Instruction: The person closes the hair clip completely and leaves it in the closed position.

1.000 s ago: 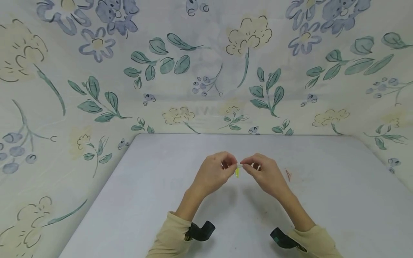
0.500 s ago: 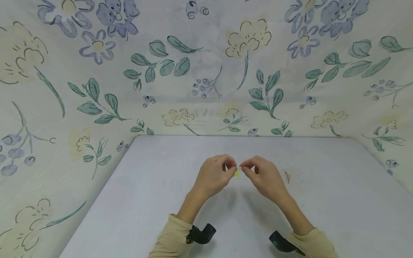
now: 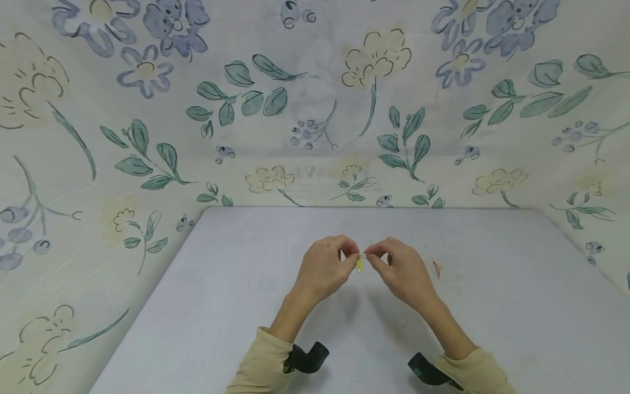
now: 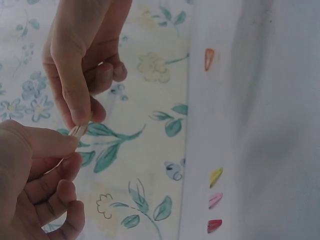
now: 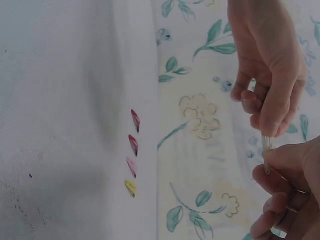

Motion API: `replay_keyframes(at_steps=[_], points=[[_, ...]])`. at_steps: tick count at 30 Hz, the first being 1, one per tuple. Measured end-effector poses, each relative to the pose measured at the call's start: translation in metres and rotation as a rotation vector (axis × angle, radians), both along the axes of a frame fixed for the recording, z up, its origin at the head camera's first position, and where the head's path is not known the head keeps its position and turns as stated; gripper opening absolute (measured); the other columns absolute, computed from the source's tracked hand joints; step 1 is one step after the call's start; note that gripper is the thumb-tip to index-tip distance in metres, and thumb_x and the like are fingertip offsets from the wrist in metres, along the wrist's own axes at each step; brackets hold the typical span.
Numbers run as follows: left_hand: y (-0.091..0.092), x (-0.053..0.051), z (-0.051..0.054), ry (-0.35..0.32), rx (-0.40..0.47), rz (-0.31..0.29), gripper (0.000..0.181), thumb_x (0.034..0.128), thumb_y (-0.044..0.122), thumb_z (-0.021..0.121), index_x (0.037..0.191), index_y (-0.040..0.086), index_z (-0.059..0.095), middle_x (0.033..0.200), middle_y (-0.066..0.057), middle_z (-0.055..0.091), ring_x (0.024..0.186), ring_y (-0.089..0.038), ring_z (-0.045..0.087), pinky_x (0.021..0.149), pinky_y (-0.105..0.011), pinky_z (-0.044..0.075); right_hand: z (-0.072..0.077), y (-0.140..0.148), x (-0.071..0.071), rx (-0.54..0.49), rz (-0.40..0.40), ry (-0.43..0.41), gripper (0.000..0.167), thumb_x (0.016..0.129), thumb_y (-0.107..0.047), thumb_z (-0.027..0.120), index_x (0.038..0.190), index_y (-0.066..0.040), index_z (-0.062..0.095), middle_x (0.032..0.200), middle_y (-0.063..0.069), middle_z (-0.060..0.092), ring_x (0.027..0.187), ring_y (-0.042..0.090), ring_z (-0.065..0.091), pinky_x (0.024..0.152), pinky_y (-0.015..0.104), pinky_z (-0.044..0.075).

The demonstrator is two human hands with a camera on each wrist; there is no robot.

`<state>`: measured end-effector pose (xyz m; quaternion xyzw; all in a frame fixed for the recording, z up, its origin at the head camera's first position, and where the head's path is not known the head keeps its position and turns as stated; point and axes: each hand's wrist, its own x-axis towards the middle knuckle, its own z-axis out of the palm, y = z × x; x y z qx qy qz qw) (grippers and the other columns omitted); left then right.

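A small pale hair clip (image 5: pixel 267 156) is held up above the table between both hands, its ends partly covered by fingertips. My left hand (image 3: pixel 327 268) pinches one end between thumb and forefinger. The other end is pinched by the thumb and forefinger of my right hand (image 3: pixel 401 271). Beyond the hands, a yellow snap hair clip (image 4: pixel 216 177) lies on the white table (image 3: pixel 221 306). Beside it are a pink clip (image 4: pixel 215 200) and two red ones, the nearer red clip (image 5: pixel 133 145) and the farther red clip (image 5: pixel 136 120). In the head view the left hand hides most of this row.
An orange hair clip (image 3: pixel 437 269) lies on the table to the right of the right hand. Flower-patterned cloth (image 3: pixel 315 98) rises behind the table and along its sides. Black wrist cameras, such as the left camera (image 3: pixel 307 357), sit at both cuffs.
The fingertips of my two hands have come slightly closer together on the pale clip. Otherwise the hands stay nearly in place, and the head view has shifted a little.
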<state>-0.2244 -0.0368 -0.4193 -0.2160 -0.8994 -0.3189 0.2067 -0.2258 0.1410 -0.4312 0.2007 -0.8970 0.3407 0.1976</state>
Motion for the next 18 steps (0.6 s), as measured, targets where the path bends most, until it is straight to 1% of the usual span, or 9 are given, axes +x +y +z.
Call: replay_keyframes(at_steps=[8,18], points=[[0.0005,0.0009,0.0003,0.010,0.002,0.002,0.005,0.0892,0.010,0.069,0.088,0.013,0.072,0.077,0.004,0.067,0.070,-0.011,0.056,0.062,-0.022,0.045,-0.0006,-0.0010,0.0002,-0.006,-0.011,-0.005,0.008,0.087,-0.007,0.073,0.095,-0.010,0.076,0.085,0.000,0.067,0.070,0.012,0.049,0.063,0.027,0.043],[0.0020,0.0014,-0.0009,0.006,0.013,0.013,0.004,0.0885,0.010,0.069,0.086,0.013,0.071,0.077,0.004,0.066,0.072,-0.011,0.058,0.064,-0.024,0.046,-0.0009,-0.0012,0.0009,-0.005,-0.019,-0.005,0.008,0.088,-0.007,0.072,0.095,-0.009,0.075,0.085,0.001,0.067,0.073,0.013,0.052,0.066,0.030,0.046]])
